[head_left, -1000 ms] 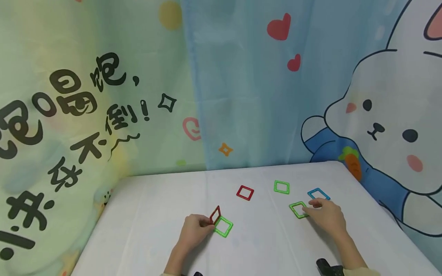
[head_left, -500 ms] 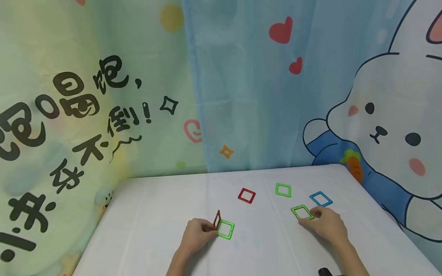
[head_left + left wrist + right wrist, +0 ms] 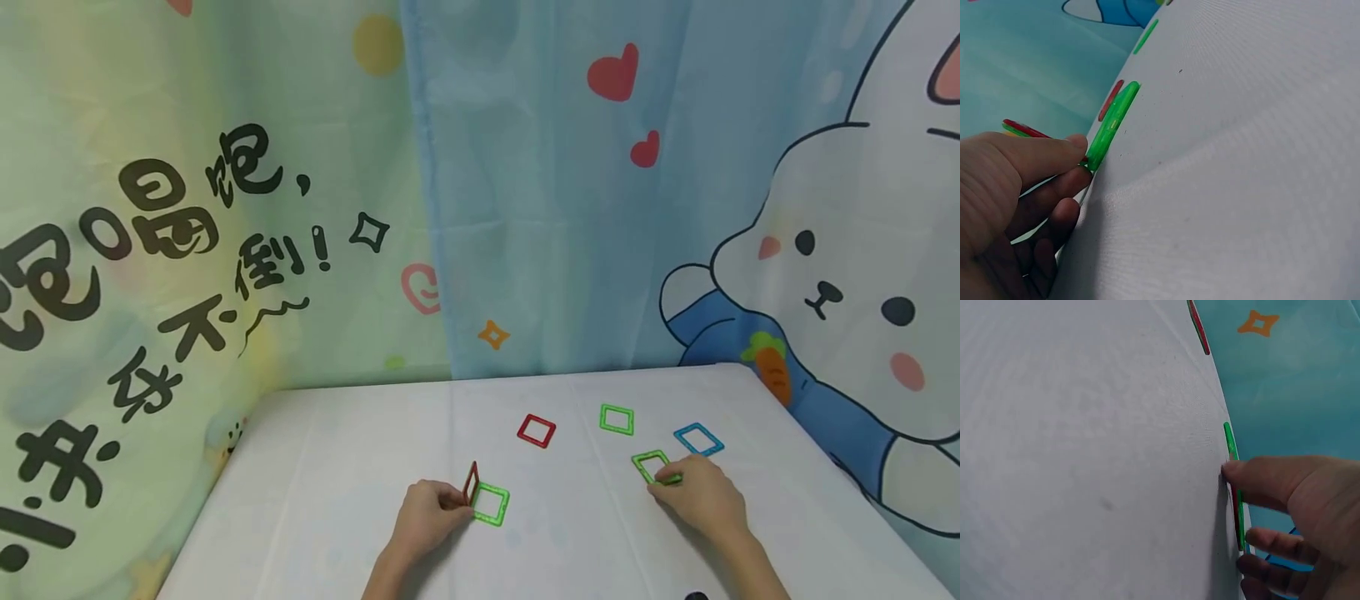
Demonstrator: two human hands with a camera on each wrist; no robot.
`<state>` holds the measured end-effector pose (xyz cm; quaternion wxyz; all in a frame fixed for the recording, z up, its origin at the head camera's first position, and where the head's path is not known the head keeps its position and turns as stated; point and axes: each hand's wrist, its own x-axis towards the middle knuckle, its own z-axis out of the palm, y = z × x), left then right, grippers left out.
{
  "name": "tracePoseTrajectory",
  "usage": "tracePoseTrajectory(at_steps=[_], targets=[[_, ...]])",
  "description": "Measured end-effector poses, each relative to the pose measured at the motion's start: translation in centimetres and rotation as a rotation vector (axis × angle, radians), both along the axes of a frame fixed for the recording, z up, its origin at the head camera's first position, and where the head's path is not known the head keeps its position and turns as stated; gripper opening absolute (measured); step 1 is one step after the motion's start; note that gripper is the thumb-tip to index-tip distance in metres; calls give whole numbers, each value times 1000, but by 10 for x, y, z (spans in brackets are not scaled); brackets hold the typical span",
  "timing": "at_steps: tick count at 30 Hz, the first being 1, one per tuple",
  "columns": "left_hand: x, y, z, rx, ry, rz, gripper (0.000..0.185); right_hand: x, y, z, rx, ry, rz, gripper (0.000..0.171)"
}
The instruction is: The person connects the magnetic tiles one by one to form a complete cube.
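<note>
Head view shows the left hand (image 3: pixel 429 518) near the front middle of the white table (image 3: pixel 337 467), its thumb and fingers pinching a dark red square frame (image 3: pixel 470 483). This frame stands upright on one edge, and its lower edge touches the left side of a green square frame (image 3: pixel 491 504) that lies flat on the cloth. I take this flat green frame as the landmark. From the left hand, the landmark lies directly to the right, touching the piece that the hand holds. In the left wrist view the thumb (image 3: pixel 1041 159) presses at the joint where the green edge (image 3: pixel 1112 124) meets the red one.

The right hand (image 3: pixel 697 500) is well to the right of the landmark. Its fingertips pinch the near corner of a second green frame (image 3: pixel 652 465), which lies flat; the hand covers the near part of it. The right wrist view shows the thumb (image 3: pixel 1260 478) on the edge of this frame (image 3: pixel 1230 447), with the other fingers curled below it.

The left hand is nearer to the landmark, and the right hand is nearer to the loose pieces.

Behind the landmark and a little to the right lies one red frame (image 3: pixel 536 430). Farther right lies a third green frame (image 3: pixel 617 419), and beyond it one blue frame (image 3: pixel 698 439), just behind the right hand.

The count is six frames: three green, two red, one blue. A printed curtain (image 3: pixel 525 208) hangs behind the table.
</note>
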<state>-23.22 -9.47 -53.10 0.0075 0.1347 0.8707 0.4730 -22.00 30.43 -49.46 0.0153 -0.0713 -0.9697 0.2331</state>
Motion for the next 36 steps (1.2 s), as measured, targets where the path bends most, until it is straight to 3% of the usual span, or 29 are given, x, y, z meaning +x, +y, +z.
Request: tracePoseTrajectory(at_steps=[4,19,26,36], targets=[[0,0,1,-2,8,0,6,1,-4,1,27,34,24,26],[1,1,1,-22,14,10,6,3,-35,19,-14,317,99,17],[1,3,4,-35,-11,25,10,-7,-63,18,-153,294,179,10],[0,2,3,-60,11,19,9,-16,-103,12,-266,277,247,7]])
